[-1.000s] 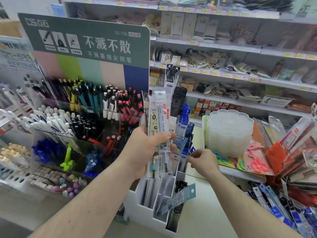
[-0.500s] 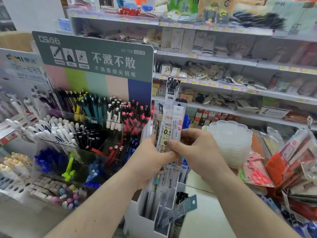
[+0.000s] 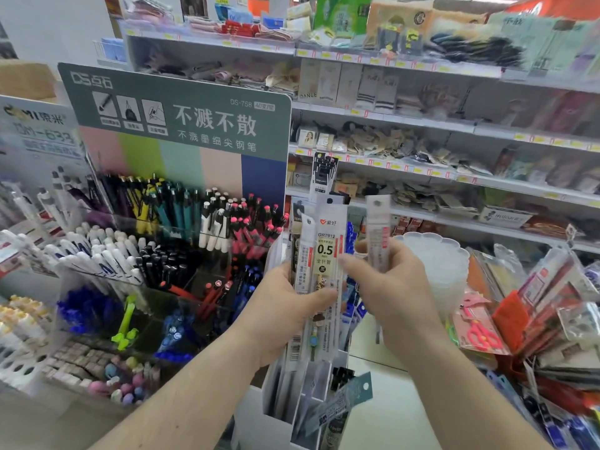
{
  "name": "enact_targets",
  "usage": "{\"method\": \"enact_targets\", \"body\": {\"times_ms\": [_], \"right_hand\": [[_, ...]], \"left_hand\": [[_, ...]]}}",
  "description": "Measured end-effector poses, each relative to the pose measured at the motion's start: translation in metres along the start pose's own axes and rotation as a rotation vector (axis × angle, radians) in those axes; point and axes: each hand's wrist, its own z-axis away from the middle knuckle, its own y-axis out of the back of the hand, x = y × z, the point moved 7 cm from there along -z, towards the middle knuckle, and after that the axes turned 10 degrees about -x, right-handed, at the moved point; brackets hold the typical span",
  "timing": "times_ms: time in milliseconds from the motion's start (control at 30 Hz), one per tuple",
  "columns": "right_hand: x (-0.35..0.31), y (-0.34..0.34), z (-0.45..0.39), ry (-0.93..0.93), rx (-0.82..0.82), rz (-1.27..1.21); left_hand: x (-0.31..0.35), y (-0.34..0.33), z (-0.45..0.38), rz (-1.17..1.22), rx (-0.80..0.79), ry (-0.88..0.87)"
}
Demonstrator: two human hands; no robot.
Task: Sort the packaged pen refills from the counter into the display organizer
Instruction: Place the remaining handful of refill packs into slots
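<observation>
Partly done: some packs already in the white organizer (image 3: 259,414), a bunch gripped in the left hand (image 3: 285,306), one refill pack (image 3: 376,232) pinched in the right hand (image 3: 389,287), more waiting.

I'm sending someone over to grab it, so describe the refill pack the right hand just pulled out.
Start at the big green pen display sign; both hands are just right of it. The left hand holds a bundle marked 0.5. The right hand holds one refill pack alone, upright, with a red stripe and no 0.5 label.
</observation>
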Motion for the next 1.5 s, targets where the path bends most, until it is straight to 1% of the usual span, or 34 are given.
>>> {"method": "enact_targets", "body": {"times_ms": [67,133,300,367,433,633,700,800,933,1000,1067,1133,1233,1333,1400,1500], "right_hand": [[0.005,-0.011,-0.001,-0.006,-0.052,0.092],[0.006,-0.014,-0.002,-0.029,-0.046,0.131],[0.001,-0.008,0.001,-0.077,-0.042,0.044],[0.000,-0.004,0.002,-0.094,-0.038,0.028],[-0.002,0.001,0.002,-0.102,-0.028,-0.037],[-0.002,0.039,-0.002,-0.100,0.101,-0.177],[-0.006,0.041,-0.001,-0.070,0.079,-0.169],[-0.008,0.030,0.000,-0.044,-0.001,-0.118],[-0.009,0.004,-0.004,-0.028,-0.103,-0.046],[-0.008,-0.008,-0.006,-0.032,-0.149,-0.036],[-0.008,-0.015,-0.006,-0.023,-0.175,-0.020],[-0.006,-0.019,-0.008,-0.005,-0.171,-0.003],[0.002,-0.023,-0.008,-0.044,-0.150,-0.036],[0.005,-0.028,-0.010,-0.070,-0.182,-0.068],[0.004,-0.029,-0.012,-0.062,-0.218,-0.055],[-0.003,-0.026,-0.012,-0.038,-0.209,-0.081]], "left_hand": [[0.001,-0.002,0.000,-0.020,-0.023,-0.016],[0.001,-0.005,0.000,-0.025,-0.047,-0.030],[0.001,-0.002,-0.001,0.029,-0.035,-0.033],[0.000,0.001,-0.001,0.048,-0.010,-0.038],[0.001,0.001,0.001,0.055,0.019,-0.047],[0.008,0.015,0.007,0.125,0.184,-0.065],[0.010,0.020,0.007,0.143,0.207,-0.059],[0.012,0.022,0.007,0.159,0.202,-0.030],[0.013,0.012,0.007,0.155,0.112,-0.012],[0.016,0.007,0.009,0.166,0.066,-0.028],[0.018,0.005,0.011,0.168,0.058,-0.056],[0.019,0.008,0.011,0.163,0.087,-0.082],[0.021,0.012,0.012,0.137,0.125,-0.109],[0.025,0.012,0.013,0.124,0.111,-0.147],[0.026,0.011,0.012,0.070,0.092,-0.155],[0.025,0.010,0.010,0.024,0.079,-0.159]]}}
